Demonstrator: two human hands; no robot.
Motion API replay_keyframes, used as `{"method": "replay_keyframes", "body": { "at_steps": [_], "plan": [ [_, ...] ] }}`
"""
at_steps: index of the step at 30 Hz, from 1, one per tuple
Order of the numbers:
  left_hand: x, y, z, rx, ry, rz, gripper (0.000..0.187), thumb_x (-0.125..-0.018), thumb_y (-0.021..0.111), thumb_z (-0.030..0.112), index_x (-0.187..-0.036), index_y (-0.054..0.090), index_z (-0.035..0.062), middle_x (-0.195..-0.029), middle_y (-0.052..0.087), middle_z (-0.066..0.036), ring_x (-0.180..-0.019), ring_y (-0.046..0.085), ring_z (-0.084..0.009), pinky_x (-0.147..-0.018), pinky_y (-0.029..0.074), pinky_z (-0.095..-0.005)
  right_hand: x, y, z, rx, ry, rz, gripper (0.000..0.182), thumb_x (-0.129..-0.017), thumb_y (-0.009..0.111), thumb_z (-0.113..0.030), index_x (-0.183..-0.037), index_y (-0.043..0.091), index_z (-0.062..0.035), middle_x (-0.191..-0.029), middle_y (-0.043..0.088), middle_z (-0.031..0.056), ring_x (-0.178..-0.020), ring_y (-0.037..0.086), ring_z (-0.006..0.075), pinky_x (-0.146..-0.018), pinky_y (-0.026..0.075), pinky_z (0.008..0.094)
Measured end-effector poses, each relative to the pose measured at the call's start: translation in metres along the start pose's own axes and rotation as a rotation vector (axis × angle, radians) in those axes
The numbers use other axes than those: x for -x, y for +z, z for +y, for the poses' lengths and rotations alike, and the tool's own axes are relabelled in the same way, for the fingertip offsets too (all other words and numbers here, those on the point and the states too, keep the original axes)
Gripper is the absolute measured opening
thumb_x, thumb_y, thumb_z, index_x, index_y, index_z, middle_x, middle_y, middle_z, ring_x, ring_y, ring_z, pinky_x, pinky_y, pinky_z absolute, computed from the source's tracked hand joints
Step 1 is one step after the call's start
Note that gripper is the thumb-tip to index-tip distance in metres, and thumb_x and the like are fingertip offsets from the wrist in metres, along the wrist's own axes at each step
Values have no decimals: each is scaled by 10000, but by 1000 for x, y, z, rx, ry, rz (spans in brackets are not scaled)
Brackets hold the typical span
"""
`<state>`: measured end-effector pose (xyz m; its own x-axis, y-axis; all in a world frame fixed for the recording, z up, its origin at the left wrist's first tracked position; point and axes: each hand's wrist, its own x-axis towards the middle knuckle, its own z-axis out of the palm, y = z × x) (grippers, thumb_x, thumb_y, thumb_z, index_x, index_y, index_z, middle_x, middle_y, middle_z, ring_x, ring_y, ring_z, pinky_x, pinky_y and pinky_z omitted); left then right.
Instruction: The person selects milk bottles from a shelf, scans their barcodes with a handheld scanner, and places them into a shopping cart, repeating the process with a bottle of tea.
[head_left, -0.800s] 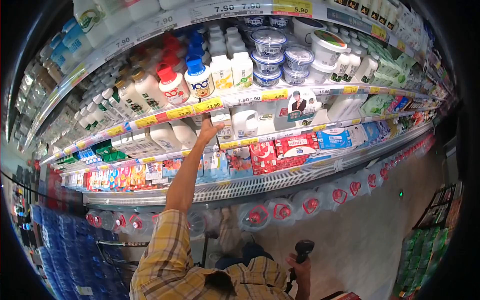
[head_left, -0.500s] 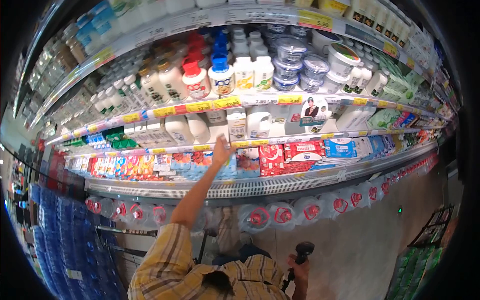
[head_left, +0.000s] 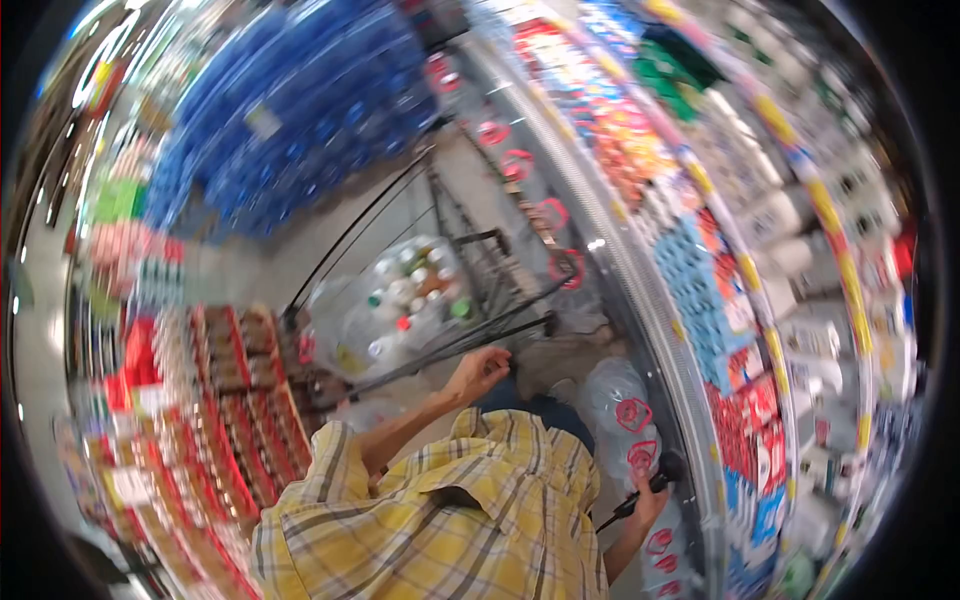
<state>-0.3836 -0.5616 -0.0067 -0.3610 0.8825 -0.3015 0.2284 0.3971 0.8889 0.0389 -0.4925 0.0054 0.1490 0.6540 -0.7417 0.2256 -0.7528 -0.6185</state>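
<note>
Scanner (head_left: 669,466): one, clamped in the right hand (head_left: 650,490); likely light and stiff, best held by its handle. The left hand (head_left: 484,372) curls near one cart (head_left: 470,333); I cannot tell whether its fingertips meet. One bag (head_left: 345,325), probably soft, shows within the cart's frame; its bottles (head_left: 415,285) are too blurred to count.

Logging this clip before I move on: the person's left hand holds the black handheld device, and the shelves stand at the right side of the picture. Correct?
One slip: the head view shows the black handheld device in the right hand, not the left hand. The shelves do stand at the right side of the picture.
</note>
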Motion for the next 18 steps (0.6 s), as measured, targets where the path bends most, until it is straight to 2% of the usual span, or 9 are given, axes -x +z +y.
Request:
{"method": "replay_keyframes", "body": {
  "at_steps": [1, 3, 4, 5, 7, 10, 14, 16, 18],
  "plan": [
    [12, -13, -8, 17, -33, 52, 237, -816, 635, 73, -1043, 580, 33, -843, 624, -61, -720, 590, -137, -638, 480, -264, 0, 15, -19, 50, -4, -39, 429, -774, 709, -164, -1112, 508, 6, -946, 643, 97, -795, 642, 148, -474, 454, 232],
    [29, -35, -25, 40, -113, 339, 227, -815, 631, 62, -1035, 581, 33, -834, 618, -52, -701, 573, -118, -620, 470, -248, 4, 52, -68, -67, -135, -48, 306, -745, 721, -125, -1002, 595, -18, -862, 627, 54, -663, 564, 110, -519, 431, 245],
    [37, -43, -41, 32, -117, 475, 211, -822, 623, 58, -1027, 583, 35, -828, 616, -43, -690, 562, -111, -603, 462, -236, 0, 64, -79, -97, -162, -198, 315, -753, 703, -80, -1036, 580, -15, -932, 629, 64, -678, 565, 114, -555, 437, 235],
    [46, -51, -56, 50, -140, 498, 211, -822, 623, 58, -1027, 583, 35, -828, 616, -43, -690, 562, -111, -603, 462, -236, -6, 71, -85, -63, -163, -212, 315, -753, 703, -80, -1036, 580, -15, -932, 629, 64, -678, 565, 114, -555, 437, 235],
    [59, -75, -76, 66, -170, 799, 220, -830, 608, 65, -1045, 574, 37, -841, 611, -56, -695, 565, -117, -606, 467, -244, -30, 87, -89, 51, -169, -253, 418, -814, 675, -138, -1143, 454, -5, -1043, 629, 151, -895, 656, 240, -523, 446, 232],
    [75, -115, -127, 107, -265, 1000, 257, -816, 609, 64, -1063, 556, 19, -869, 609, -88, -752, 585, -141, -644, 482, -266, -22, 129, -108, 181, -219, -285, 392, -805, 684, -150, -1108, 467, -32, -1061, 632, 144, -893, 660, 226, -489, 422, 221],
    [80, -153, -227, -3, -354, 1015, 317, -768, 604, 53, -1074, 542, -4, -897, 609, -147, -845, 605, -250, -740, 491, -346, -8, 176, -125, 227, -194, -395, 388, -805, 680, -160, -1105, 465, -38, -1096, 619, 151, -926, 653, 232, -476, 423, 218],
    [84, -170, -276, -362, -419, 926, 380, -714, 603, 72, -1080, 544, -15, -958, 612, -209, -945, 581, -360, -837, 459, -407, 8, 198, -132, 284, -198, -405, 380, -810, 675, -160, -1103, 466, -40, -1097, 619, 150, -929, 652, 233, -477, 427, 220],
    [85, -188, -311, -274, -526, 837, 421, -696, 604, 88, -1100, 537, -12, -991, 604, -231, -970, 567, -382, -859, 445, -418, 38, 226, -150, 301, -169, -349, 384, -812, 672, -169, -1105, 457, -42, -1085, 623, 147, -917, 654, 230, -476, 431, 218]
  ]
}}
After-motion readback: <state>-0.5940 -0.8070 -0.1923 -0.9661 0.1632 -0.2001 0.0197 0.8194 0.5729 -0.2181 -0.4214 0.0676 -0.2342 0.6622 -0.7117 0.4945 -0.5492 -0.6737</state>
